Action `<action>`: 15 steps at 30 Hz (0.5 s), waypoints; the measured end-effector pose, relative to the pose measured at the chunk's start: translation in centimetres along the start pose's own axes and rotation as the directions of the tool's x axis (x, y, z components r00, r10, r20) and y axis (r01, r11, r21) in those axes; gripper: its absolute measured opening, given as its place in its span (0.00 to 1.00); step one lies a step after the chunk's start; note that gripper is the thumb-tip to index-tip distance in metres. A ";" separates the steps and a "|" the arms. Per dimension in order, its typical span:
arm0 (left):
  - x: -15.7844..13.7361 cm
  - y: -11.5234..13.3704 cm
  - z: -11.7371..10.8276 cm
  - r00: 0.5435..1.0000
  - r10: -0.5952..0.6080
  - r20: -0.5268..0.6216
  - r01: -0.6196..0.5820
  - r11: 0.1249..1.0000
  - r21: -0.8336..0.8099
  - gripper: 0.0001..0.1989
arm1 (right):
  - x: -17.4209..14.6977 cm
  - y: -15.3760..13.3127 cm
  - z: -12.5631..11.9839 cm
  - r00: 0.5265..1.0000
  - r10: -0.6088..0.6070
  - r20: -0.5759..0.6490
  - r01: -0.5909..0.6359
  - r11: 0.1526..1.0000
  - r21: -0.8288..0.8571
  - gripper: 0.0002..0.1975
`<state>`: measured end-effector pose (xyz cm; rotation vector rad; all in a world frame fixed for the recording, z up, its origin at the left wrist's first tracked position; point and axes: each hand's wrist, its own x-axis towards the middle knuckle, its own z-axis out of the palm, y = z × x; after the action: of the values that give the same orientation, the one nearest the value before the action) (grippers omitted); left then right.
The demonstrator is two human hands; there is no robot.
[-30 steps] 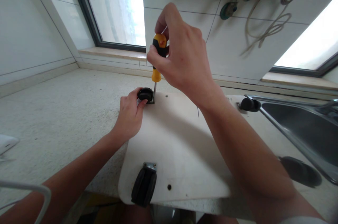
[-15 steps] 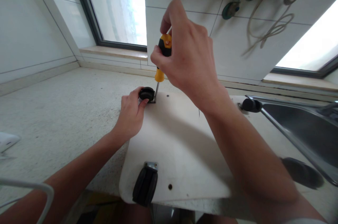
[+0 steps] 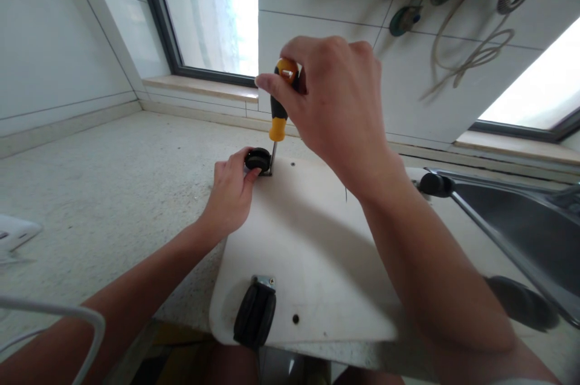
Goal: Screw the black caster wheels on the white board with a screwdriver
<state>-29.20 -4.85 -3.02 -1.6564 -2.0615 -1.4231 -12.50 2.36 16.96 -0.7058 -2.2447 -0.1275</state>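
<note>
My right hand (image 3: 338, 104) grips a screwdriver (image 3: 278, 125) with a yellow and black handle, held nearly upright. Its metal shaft comes down at the plate of a black caster wheel (image 3: 258, 159); the tip is too small to make out. Around that caster my left hand (image 3: 233, 188) is closed, thumb in front and fingers behind, at the far left corner of a white board (image 3: 312, 240). Another black caster (image 3: 255, 315) sits at the board's near left corner, its metal plate showing a screw. Dark holes show in the board.
To the right are a steel sink (image 3: 521, 234), a third caster (image 3: 435, 184) and a dark wheel (image 3: 521, 300) near my forearm. Valves (image 3: 405, 16) and a looped cable (image 3: 480, 49) are on the tiled wall. A white device (image 3: 18, 232) lies at left on the speckled counter (image 3: 158, 167).
My right hand has shifted its hold on the screwdriver handle, with the knuckles lower and the wrist turned. My left hand stays on the caster. The whole view has slid slightly.
</note>
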 end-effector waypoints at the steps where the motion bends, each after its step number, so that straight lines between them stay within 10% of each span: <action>1: 0.0 0.0 0.0 1.000 0.001 -0.002 -0.001 1.000 0.002 0.23 | 0.0 0.1 -0.2 1.000 -0.017 0.010 0.017 1.000 0.011 0.18; 7: 0.0 0.0 0.0 1.000 0.015 -0.007 -0.015 1.000 -0.006 0.23 | -0.2 0.3 -1.8 0.969 -0.183 0.168 0.165 0.979 0.119 0.09; 15: 0.0 0.2 0.0 1.000 -0.003 -0.002 0.003 1.000 -0.018 0.23 | -0.4 0.7 -1.4 0.991 -0.016 0.133 0.031 0.993 -0.114 0.24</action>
<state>-29.03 -4.90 -2.89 -1.6586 -2.0569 -1.4478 -11.02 2.31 17.64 -0.7696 -2.3878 -0.2302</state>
